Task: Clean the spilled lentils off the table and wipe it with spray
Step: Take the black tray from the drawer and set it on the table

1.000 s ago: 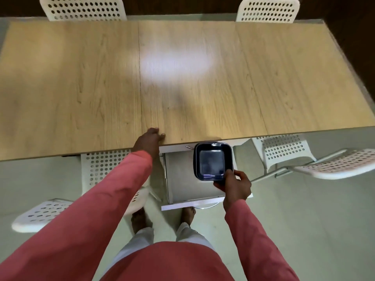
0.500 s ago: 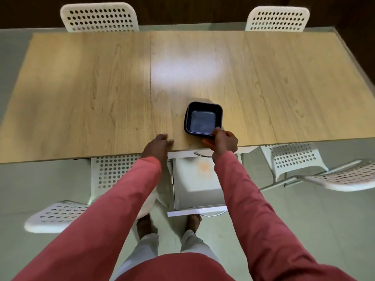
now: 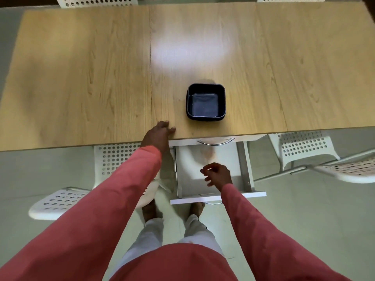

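A dark square dish [image 3: 205,102] stands empty on the wooden table [image 3: 101,78], close to its near edge. My left hand [image 3: 159,133] rests on that near edge, fingers lying on the tabletop, left of the dish. My right hand [image 3: 218,174] hovers over the pulled-out white drawer [image 3: 211,175] below the table, fingers loosely curled and holding nothing. No lentils or spray bottle show in the head view.
White perforated chairs stand around the table: one at the near left [image 3: 65,197], one at the near right [image 3: 304,151], and chair backs [image 3: 95,1] at the far side. A rusty stain marks the drawer's floor. My feet stand just before the drawer front.
My right hand lifted the dark dish from the drawer, set it on the table, let go, and has come back down over the open drawer. The left hand stayed on the table edge.
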